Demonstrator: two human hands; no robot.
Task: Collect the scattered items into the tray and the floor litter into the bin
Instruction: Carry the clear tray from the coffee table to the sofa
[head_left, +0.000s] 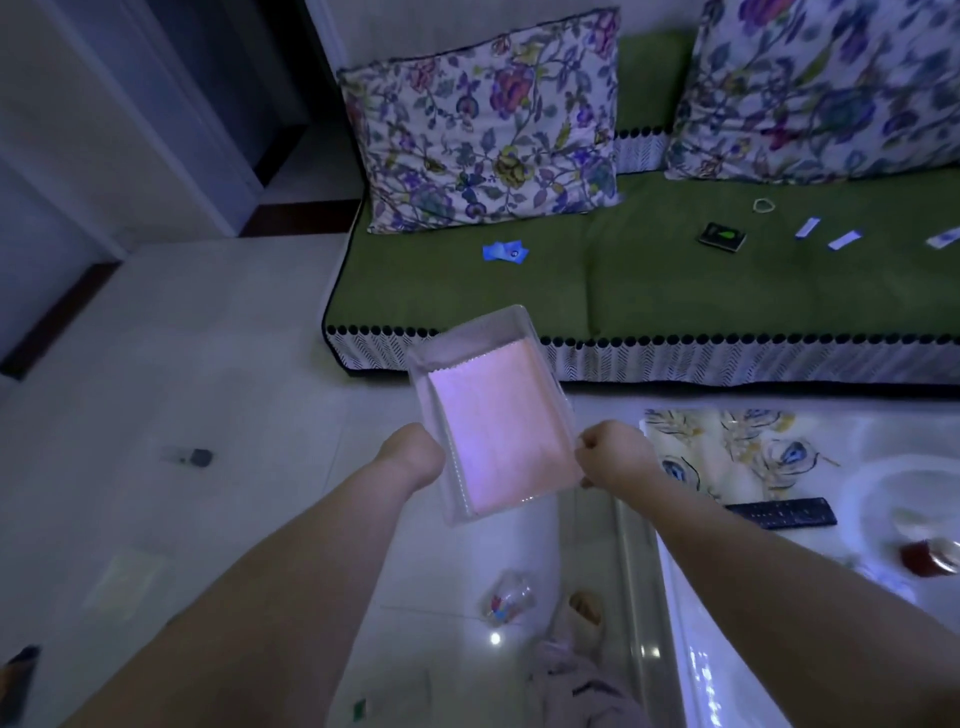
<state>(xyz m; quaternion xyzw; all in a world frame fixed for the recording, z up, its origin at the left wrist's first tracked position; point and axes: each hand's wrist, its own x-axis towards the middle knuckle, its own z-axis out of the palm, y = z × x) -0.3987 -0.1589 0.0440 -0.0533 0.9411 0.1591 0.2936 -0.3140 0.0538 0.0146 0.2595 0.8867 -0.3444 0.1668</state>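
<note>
Clear tray (467, 343) w/ pink liner (498, 426) held up | L hand (415, 454) grips its left wall, R hand (615, 457) pinches right rim | blue cards (505, 252) lie beyond tray on green sofa (467, 296)

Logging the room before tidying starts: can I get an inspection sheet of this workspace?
Surface: green sofa seat, white tiled floor.
Job's things: clear tray, pink-lined, no items inside; blue cards, dark packet, ring, white strips on sofa.
Clutter: crumpled wrapper, small dark object on floor.
Hands: left hand and right hand grip tray's sides.
Cables: nothing seen.
Surroundings: floral cushions, table with remote.
</note>
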